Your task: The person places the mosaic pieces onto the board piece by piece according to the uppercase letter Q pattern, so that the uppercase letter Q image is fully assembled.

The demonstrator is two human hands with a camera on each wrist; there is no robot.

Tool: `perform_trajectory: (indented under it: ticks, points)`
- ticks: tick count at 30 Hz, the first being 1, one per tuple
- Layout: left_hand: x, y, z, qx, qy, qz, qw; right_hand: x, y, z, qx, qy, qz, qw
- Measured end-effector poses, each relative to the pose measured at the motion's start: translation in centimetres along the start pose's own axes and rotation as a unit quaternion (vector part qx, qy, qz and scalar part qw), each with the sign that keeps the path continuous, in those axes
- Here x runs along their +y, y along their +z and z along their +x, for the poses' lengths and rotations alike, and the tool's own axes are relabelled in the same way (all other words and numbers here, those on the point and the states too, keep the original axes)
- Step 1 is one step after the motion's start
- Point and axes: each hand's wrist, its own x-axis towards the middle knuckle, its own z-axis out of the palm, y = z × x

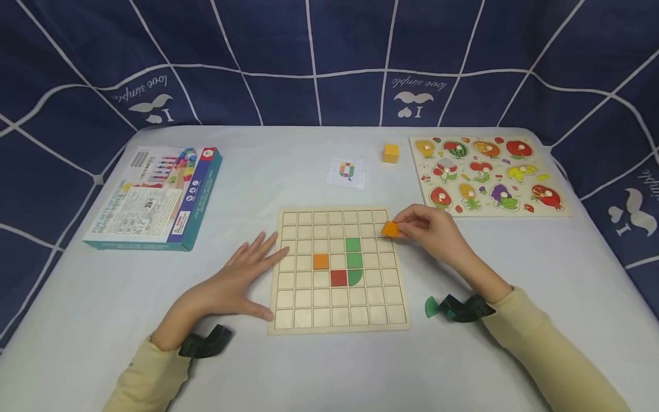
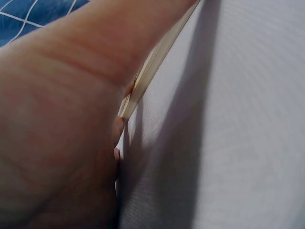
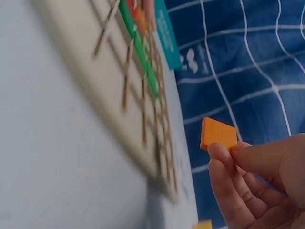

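Note:
A pale wooden grid board point(image 1: 304, 315) lies in the middle of the table. Three green pieces point(image 1: 353, 261) form a column on it, the lowest with a rounded corner. Beside that one sits a red square tile point(image 1: 338, 278), and an orange square tile point(image 1: 321, 261) lies up and to its left. My right hand point(image 1: 429, 229) pinches another orange tile point(image 3: 218, 134) between thumb and fingers, raised over the board's right edge. With fingers spread, my left hand point(image 1: 239, 283) rests along the board's left edge; its wrist view shows mostly skin and tablecloth.
Behind the board lies a small pattern card point(image 1: 346, 173), with a yellow cube point(image 1: 390, 153) to its right. A fruit puzzle board point(image 1: 494, 177) occupies the back right, a colourful box point(image 1: 154, 197) the left. A green quarter-round piece point(image 1: 431, 307) shows near my right wrist camera point(image 1: 465, 309).

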Motion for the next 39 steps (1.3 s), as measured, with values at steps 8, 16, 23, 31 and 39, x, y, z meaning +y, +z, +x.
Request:
perform_trajectory:
  ticks: [8, 16, 23, 31, 39]
  points:
    - [0.2, 0.0, -0.1, 0.002, -0.004, -0.004, 1.0, -3.7, 5.2, 3.2, -0.083, -0.043, 0.062, 0.9937]
    - [0.2, 0.3, 0.2, -0.002, -0.002, -0.002, 1.0, -4.2, 8.4, 4.8, -0.158, -0.062, 0.023, 0.9853]
    - [0.1, 0.1, 0.1, 0.005, 0.006, 0.001, 1.0, -4.1, 9.0, 5.1, -0.159, -0.078, -0.023, 0.9839]
    - [0.2, -0.1, 0.0, -0.006, -0.003, 0.002, 1.0, -4.1, 9.0, 5.1, -0.154, -0.113, -0.088, 0.9776]
    - [0.1, 0.1, 0.0, -0.002, -0.003, -0.001, 1.0, -3.6, 8.0, 4.7, -0.132, -0.122, -0.082, 0.9803]
